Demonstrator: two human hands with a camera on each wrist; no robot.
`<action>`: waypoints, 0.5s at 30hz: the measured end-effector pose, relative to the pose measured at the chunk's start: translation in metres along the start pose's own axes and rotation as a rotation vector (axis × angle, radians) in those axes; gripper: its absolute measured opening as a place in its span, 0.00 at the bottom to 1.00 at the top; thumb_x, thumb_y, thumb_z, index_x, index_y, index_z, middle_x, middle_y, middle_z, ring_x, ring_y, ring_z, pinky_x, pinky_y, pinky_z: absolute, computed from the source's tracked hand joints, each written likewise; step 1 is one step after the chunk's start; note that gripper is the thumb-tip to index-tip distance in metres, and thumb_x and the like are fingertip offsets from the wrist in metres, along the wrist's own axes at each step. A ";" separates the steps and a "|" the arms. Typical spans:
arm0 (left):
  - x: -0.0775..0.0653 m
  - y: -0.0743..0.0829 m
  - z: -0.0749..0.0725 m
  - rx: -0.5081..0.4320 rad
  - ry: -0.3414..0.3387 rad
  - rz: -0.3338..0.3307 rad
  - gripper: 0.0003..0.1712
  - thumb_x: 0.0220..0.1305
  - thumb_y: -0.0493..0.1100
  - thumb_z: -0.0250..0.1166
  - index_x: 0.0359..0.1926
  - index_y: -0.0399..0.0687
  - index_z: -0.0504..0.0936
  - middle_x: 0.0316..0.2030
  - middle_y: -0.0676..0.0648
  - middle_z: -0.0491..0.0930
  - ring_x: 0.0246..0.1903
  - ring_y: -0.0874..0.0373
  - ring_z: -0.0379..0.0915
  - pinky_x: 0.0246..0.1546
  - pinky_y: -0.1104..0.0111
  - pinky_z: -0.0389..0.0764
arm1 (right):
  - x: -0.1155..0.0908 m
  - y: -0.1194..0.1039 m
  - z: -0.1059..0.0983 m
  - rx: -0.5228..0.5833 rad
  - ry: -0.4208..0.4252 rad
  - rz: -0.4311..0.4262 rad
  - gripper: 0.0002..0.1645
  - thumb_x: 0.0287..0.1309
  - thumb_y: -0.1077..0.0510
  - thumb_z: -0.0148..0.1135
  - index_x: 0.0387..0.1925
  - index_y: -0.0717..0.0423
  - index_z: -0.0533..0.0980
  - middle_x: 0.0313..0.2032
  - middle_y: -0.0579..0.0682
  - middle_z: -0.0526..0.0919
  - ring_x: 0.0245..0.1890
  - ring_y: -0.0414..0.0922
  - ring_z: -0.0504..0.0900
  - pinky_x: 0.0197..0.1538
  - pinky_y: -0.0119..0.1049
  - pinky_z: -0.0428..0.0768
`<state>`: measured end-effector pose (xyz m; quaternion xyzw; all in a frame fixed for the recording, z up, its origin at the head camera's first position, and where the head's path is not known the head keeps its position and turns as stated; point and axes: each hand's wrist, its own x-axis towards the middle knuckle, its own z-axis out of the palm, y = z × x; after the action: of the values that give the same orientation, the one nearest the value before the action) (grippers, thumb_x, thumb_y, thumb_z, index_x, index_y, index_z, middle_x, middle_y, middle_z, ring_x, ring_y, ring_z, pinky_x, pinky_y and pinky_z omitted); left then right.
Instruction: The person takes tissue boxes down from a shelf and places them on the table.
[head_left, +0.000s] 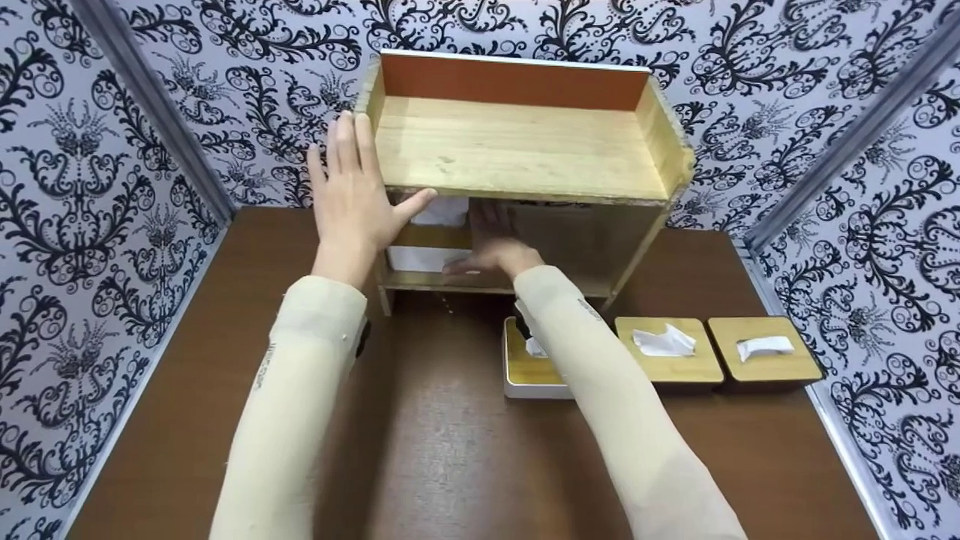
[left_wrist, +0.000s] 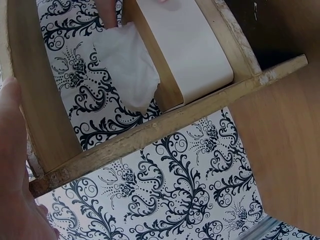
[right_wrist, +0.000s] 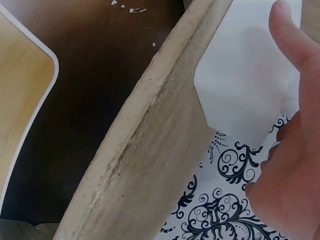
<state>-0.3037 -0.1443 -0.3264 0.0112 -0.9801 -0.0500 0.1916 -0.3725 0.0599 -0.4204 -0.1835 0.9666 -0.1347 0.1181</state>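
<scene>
A wooden shelf unit (head_left: pixel 517 146) stands on the brown table. Against the left end of its top board, my left hand (head_left: pixel 349 199) rests with straight fingers and the thumb spread over the front edge. Inside the lower compartment, at the left, sits a white tissue box (head_left: pixel 427 259) with a wood-coloured top and a tissue (left_wrist: pixel 127 67) sticking out. My right hand (head_left: pixel 495 246) reaches into the compartment at the right end of this box. Its fingers extend upward, and its thumb lies along the white front, as the right wrist view also shows.
In front of the shelf at the right, three more tissue boxes stand in a row: a white-sided one (head_left: pixel 536 391) partly behind my right forearm, a middle one (head_left: pixel 675 367) and a right one (head_left: pixel 772 364). Patterned walls (head_left: pixel 885 262) enclose the table (head_left: pixel 442 450).
</scene>
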 end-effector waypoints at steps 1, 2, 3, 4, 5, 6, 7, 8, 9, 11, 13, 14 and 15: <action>0.000 0.000 0.000 0.005 -0.002 0.001 0.74 0.48 0.89 0.41 0.76 0.44 0.24 0.77 0.39 0.29 0.77 0.44 0.29 0.76 0.47 0.33 | 0.002 0.000 0.000 -0.009 0.005 -0.003 0.85 0.37 0.22 0.69 0.76 0.52 0.26 0.77 0.50 0.24 0.77 0.50 0.22 0.77 0.53 0.28; 0.000 0.000 0.000 0.009 -0.004 0.003 0.74 0.48 0.89 0.41 0.76 0.44 0.24 0.77 0.39 0.29 0.77 0.44 0.29 0.76 0.47 0.33 | 0.004 -0.001 0.000 -0.011 0.011 -0.002 0.85 0.35 0.22 0.70 0.76 0.53 0.27 0.77 0.50 0.25 0.77 0.51 0.23 0.77 0.54 0.29; 0.000 0.000 -0.001 0.011 -0.007 0.004 0.74 0.48 0.89 0.40 0.76 0.44 0.24 0.77 0.39 0.29 0.77 0.44 0.28 0.76 0.47 0.34 | 0.006 -0.002 0.000 -0.009 0.016 -0.001 0.85 0.35 0.23 0.70 0.77 0.53 0.29 0.78 0.51 0.26 0.77 0.50 0.24 0.77 0.55 0.30; 0.000 0.000 -0.001 0.012 -0.008 0.004 0.74 0.48 0.89 0.40 0.76 0.44 0.24 0.77 0.39 0.28 0.77 0.44 0.28 0.76 0.47 0.34 | 0.008 -0.003 0.000 -0.009 0.018 -0.001 0.84 0.34 0.23 0.71 0.77 0.53 0.31 0.78 0.51 0.27 0.78 0.51 0.25 0.77 0.55 0.30; 0.000 0.000 -0.002 0.011 -0.008 0.005 0.74 0.48 0.89 0.41 0.76 0.44 0.24 0.77 0.39 0.29 0.77 0.44 0.28 0.76 0.47 0.34 | 0.010 -0.004 0.000 -0.015 0.018 -0.003 0.83 0.34 0.22 0.70 0.77 0.54 0.33 0.78 0.51 0.28 0.78 0.51 0.26 0.77 0.55 0.31; 0.000 -0.001 -0.002 0.014 -0.010 0.004 0.74 0.48 0.89 0.40 0.76 0.44 0.24 0.77 0.39 0.29 0.77 0.44 0.28 0.76 0.46 0.34 | 0.011 -0.005 0.001 -0.025 0.019 -0.009 0.82 0.34 0.22 0.70 0.77 0.55 0.36 0.78 0.52 0.29 0.78 0.51 0.27 0.77 0.56 0.31; 0.000 -0.001 -0.002 0.015 -0.009 0.003 0.74 0.48 0.89 0.41 0.76 0.43 0.24 0.77 0.39 0.29 0.77 0.44 0.28 0.76 0.46 0.34 | 0.013 -0.006 0.001 -0.032 0.018 -0.013 0.82 0.34 0.22 0.70 0.77 0.55 0.38 0.78 0.52 0.29 0.78 0.51 0.27 0.77 0.56 0.32; 0.000 -0.002 -0.003 0.015 -0.006 0.001 0.74 0.48 0.89 0.41 0.76 0.43 0.24 0.77 0.38 0.29 0.77 0.44 0.29 0.76 0.47 0.35 | 0.015 -0.007 0.001 -0.037 0.016 -0.016 0.81 0.34 0.22 0.70 0.77 0.55 0.38 0.78 0.53 0.29 0.78 0.51 0.27 0.78 0.56 0.32; 0.000 -0.002 -0.003 0.015 -0.002 0.000 0.74 0.48 0.89 0.41 0.76 0.43 0.25 0.77 0.38 0.29 0.77 0.44 0.29 0.76 0.47 0.35 | 0.016 -0.008 0.002 -0.046 0.012 -0.019 0.81 0.34 0.21 0.69 0.77 0.56 0.39 0.78 0.53 0.30 0.78 0.51 0.28 0.78 0.56 0.32; 0.000 -0.002 -0.002 0.012 0.002 -0.001 0.74 0.48 0.89 0.41 0.76 0.44 0.25 0.77 0.38 0.30 0.77 0.44 0.29 0.77 0.47 0.35 | 0.019 -0.010 0.002 -0.064 0.003 -0.020 0.82 0.34 0.21 0.69 0.77 0.57 0.38 0.78 0.54 0.30 0.78 0.51 0.28 0.78 0.55 0.32; 0.000 -0.002 -0.001 0.010 0.003 0.000 0.74 0.48 0.89 0.41 0.76 0.44 0.25 0.77 0.38 0.30 0.77 0.44 0.30 0.77 0.47 0.35 | 0.021 -0.011 0.003 -0.083 -0.007 -0.016 0.83 0.34 0.20 0.68 0.77 0.58 0.36 0.78 0.55 0.30 0.78 0.50 0.27 0.78 0.53 0.31; 0.000 -0.001 0.000 0.010 0.005 0.000 0.74 0.48 0.89 0.41 0.76 0.44 0.25 0.77 0.38 0.30 0.77 0.44 0.30 0.77 0.48 0.35 | 0.022 -0.011 0.003 -0.088 -0.012 -0.016 0.84 0.34 0.20 0.68 0.77 0.59 0.35 0.78 0.55 0.31 0.78 0.50 0.27 0.78 0.52 0.30; -0.001 -0.001 0.000 0.009 0.006 -0.001 0.74 0.48 0.89 0.41 0.76 0.43 0.26 0.77 0.38 0.30 0.77 0.45 0.30 0.77 0.48 0.35 | 0.024 -0.012 0.003 -0.094 -0.017 -0.019 0.84 0.34 0.20 0.68 0.77 0.59 0.34 0.78 0.56 0.31 0.78 0.50 0.27 0.78 0.52 0.30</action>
<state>-0.3031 -0.1454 -0.3269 0.0129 -0.9798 -0.0455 0.1945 -0.3895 0.0397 -0.4242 -0.1990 0.9691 -0.0887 0.1161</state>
